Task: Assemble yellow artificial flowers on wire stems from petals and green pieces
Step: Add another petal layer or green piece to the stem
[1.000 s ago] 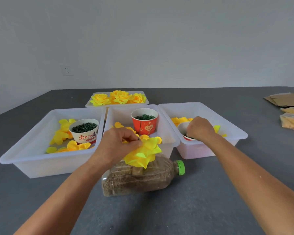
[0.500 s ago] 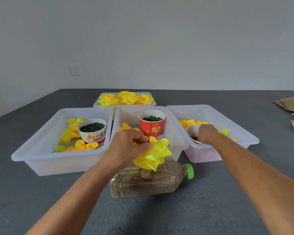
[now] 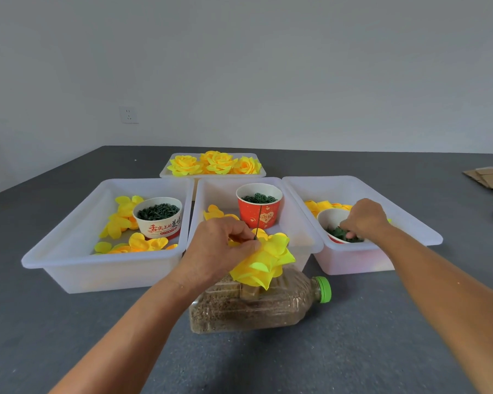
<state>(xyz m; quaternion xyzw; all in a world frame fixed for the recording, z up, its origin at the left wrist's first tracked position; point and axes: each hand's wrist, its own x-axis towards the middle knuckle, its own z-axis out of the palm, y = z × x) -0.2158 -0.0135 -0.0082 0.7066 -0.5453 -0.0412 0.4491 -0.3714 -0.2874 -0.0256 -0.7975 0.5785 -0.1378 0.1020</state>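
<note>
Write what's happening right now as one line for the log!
left hand: pinches flower on wire | right hand: fingers in cup of green pieces | step: fetching green piece

Four white bins [image 3: 69,257], three paper cups [image 3: 157,213] of green pieces, three finished yellow flowers [image 3: 184,165], one plastic bottle [image 3: 268,307], two hands [image 3: 217,251].

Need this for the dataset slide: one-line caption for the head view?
Left hand pinches yellow petals on a wire stem while right hand picks green pieces from a paper cup.
</note>
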